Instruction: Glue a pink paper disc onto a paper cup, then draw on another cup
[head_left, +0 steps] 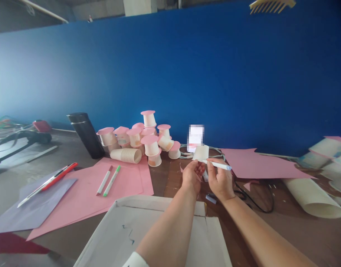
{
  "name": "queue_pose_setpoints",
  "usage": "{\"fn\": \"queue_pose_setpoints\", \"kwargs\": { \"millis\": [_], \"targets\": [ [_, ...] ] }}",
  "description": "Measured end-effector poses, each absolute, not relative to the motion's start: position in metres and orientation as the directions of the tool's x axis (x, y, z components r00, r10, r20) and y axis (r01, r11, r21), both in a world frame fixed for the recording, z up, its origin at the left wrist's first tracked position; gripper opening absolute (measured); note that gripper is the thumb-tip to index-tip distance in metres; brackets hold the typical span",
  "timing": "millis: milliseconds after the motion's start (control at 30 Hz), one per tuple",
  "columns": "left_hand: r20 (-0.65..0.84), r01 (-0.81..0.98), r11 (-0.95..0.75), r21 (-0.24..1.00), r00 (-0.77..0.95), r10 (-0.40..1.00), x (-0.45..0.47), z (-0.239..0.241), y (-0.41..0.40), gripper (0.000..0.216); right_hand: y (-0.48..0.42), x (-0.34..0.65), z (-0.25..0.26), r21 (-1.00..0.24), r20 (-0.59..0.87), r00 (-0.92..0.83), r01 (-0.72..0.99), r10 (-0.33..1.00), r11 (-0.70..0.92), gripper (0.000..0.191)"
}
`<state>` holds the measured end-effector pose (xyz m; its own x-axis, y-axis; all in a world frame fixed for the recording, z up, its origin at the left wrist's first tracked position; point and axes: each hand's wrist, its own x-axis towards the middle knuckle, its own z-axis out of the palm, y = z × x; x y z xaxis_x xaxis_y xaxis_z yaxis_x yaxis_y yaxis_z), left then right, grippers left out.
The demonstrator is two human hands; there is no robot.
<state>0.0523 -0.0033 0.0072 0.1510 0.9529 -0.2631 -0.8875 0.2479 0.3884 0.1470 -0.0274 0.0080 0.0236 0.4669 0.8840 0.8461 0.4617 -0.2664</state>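
My left hand (192, 175) is closed around the lower edge of a white paper cup (201, 152), holding it up over the table. In my right hand (222, 182) is a white marker (220, 165) with a blue end, its tip pointing left at the cup's edge. The marker's tip is too small to tell whether it touches the cup. A loose pen cap (211, 199) lies on the table below my hands. Behind the cup stands a lit phone (195, 137), its screen blurred out.
Paper cups with pink paper discs (149, 139) stand stacked left of centre, near nested cups (126, 155) and a black flask (86, 135). Two markers (111, 180) lie on pink paper (84, 185); a red utility knife (59, 177) is further left. A rolled white sheet (312, 196) sits right.
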Motion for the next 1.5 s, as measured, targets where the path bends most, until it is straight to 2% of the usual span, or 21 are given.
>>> {"fn": "queue_pose_setpoints", "kwargs": {
  "millis": [233, 633, 767, 967, 1500],
  "targets": [
    [-0.280, -0.881, 0.260, 0.396, 0.154, 0.948, 0.0511, 0.0085, -0.0041, 0.006, -0.0256, 0.1479, 0.0056, -0.297, 0.877, 0.071, 0.858, 0.476, 0.419, 0.019],
    [-0.283, -0.882, 0.255, 0.397, 0.147, 0.948, 0.0525, 0.0091, -0.0048, 0.006, -0.0245, 0.1470, 0.0059, -0.258, 0.883, 0.017, 0.852, 0.470, 0.455, 0.015],
    [-0.302, -0.890, 0.270, 0.369, 0.160, 0.940, 0.0517, 0.0094, -0.0045, 0.006, -0.0267, 0.1455, 0.0077, -0.305, 0.864, 0.041, 0.836, 0.502, 0.456, 0.018],
    [-0.311, -0.898, 0.285, 0.335, 0.180, 0.933, 0.0491, 0.0083, -0.0034, 0.005, -0.0283, 0.1452, 0.0083, -0.365, 0.871, 0.124, 0.811, 0.476, 0.458, 0.019],
    [-0.306, -0.895, 0.295, 0.334, 0.193, 0.932, 0.0492, 0.0086, -0.0031, 0.006, -0.0260, 0.1466, 0.0057, -0.319, 0.877, 0.084, 0.839, 0.474, 0.442, 0.017]
  ]
}}
